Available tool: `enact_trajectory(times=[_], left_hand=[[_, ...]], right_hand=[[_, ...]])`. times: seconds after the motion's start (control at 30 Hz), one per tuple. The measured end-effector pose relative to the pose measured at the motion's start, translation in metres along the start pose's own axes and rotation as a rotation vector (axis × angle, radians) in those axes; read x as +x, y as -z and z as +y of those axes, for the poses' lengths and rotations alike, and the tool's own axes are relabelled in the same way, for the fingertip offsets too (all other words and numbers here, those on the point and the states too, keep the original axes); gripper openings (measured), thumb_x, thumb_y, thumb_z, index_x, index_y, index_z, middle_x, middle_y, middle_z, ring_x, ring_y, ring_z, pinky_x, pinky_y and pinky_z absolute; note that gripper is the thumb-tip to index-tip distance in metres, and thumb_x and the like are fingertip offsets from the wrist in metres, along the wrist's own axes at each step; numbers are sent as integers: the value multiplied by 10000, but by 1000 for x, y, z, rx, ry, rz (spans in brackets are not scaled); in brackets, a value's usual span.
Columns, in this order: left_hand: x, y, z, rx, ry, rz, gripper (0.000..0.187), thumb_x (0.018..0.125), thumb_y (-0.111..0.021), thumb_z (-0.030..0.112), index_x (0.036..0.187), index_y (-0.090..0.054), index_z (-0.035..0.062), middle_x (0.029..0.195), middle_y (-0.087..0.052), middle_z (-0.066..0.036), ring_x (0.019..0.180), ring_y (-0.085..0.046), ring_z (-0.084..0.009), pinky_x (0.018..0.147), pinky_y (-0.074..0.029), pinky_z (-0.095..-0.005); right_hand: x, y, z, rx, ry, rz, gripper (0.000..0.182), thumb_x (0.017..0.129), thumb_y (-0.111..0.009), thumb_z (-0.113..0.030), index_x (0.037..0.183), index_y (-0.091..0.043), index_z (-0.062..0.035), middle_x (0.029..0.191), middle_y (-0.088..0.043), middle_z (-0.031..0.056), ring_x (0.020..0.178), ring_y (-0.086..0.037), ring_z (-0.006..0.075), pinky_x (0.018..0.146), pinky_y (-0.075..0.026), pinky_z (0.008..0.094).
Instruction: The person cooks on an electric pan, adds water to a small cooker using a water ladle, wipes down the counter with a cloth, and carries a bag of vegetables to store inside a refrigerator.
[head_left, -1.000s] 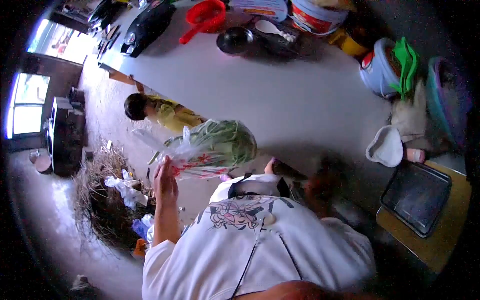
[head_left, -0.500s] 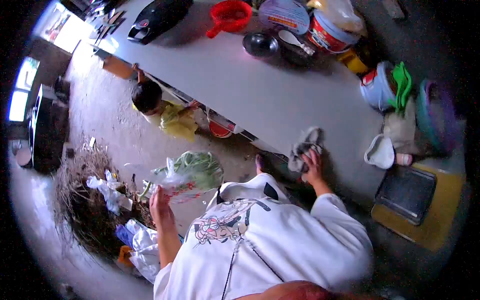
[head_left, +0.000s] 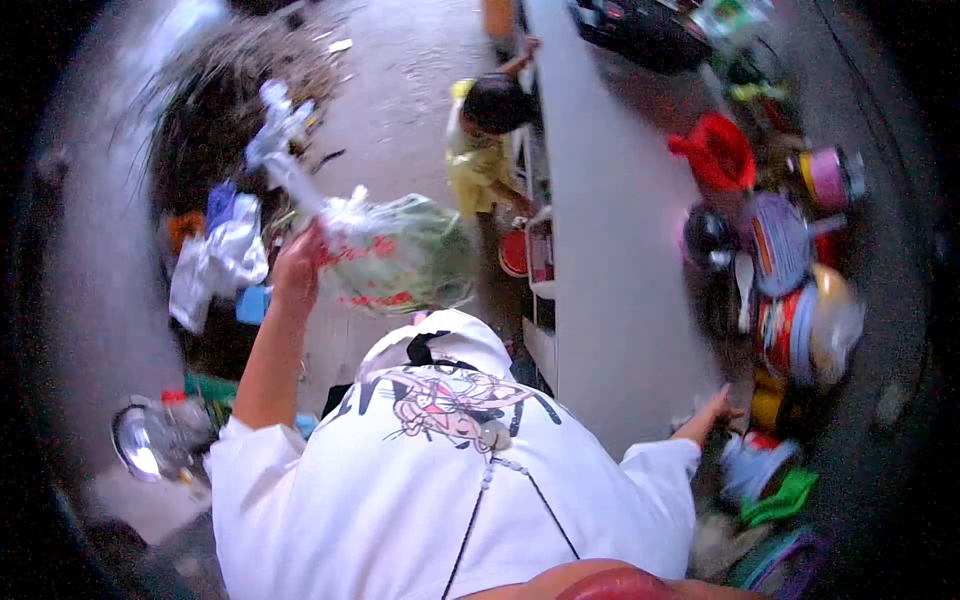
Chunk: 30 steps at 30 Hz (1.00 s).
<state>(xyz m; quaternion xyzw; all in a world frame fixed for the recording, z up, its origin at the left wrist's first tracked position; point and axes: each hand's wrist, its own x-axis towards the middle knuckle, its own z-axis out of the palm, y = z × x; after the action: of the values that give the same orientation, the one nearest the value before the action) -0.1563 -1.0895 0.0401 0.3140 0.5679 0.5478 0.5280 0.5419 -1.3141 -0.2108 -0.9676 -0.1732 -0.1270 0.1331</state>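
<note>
My left hand (head_left: pixel 298 265) is closed on the gathered neck of a clear plastic bag of green vegetables (head_left: pixel 400 255) with red print, held up in front of my white shirt. At the right, my right hand (head_left: pixel 712 415) reaches over the pale tabletop (head_left: pixel 630 300), close to a whitish tub (head_left: pixel 755 465). Its fingers look apart, though motion smears them. A small greyish patch shows beside that hand; whether it is the cloth I cannot make out.
A child in yellow (head_left: pixel 480 150) stands at the table's side. On the table are a red dipper (head_left: pixel 722 150), a dark bowl (head_left: pixel 707 235), a white spoon (head_left: pixel 744 290) and several tubs. Dry brush (head_left: pixel 240 70) and white plastic bags (head_left: pixel 225 255) lie at left.
The view has swung round. My right hand, on a grey cloth before, is now farther along the table near the tubs. The bag of vegetables stays in my left hand.
</note>
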Motion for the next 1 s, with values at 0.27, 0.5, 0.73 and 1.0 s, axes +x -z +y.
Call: enact_trajectory(times=[0.27,0.5,0.73,1.0], left_hand=[[41,5,-7,91,-77,35,271,821,-476,210,987,-544,6,912,-563,-52,799,-530,-136,705,-423,-259],[148,47,14,617,-253,-113,256,837,-401,240,889,-563,49,839,-559,-78,810,-524,-168,741,-384,-301],[304,114,109,886,-467,-253,228,806,-399,208,890,-540,50,931,-531,-96,849,-516,-266,744,-385,-387],[492,116,149,793,-510,-185,211,730,-538,147,903,-516,28,963,-506,-136,883,-493,-315,782,-376,-392]], right_hand=[[-127,44,-324,1368,449,-591,179,796,-462,-167,840,-532,-8,849,-525,91,781,-508,198,748,-399,314],[-355,203,-628,1310,1482,-942,273,700,-608,-156,914,-509,-17,906,-535,139,893,-500,258,787,-379,327],[-436,194,-858,789,1565,-1703,343,639,-657,-121,941,-525,-24,892,-557,124,825,-540,208,734,-408,312],[-434,132,-1028,883,1268,-1883,284,634,-670,-97,889,-573,-18,771,-594,15,693,-495,53,609,-426,235]])
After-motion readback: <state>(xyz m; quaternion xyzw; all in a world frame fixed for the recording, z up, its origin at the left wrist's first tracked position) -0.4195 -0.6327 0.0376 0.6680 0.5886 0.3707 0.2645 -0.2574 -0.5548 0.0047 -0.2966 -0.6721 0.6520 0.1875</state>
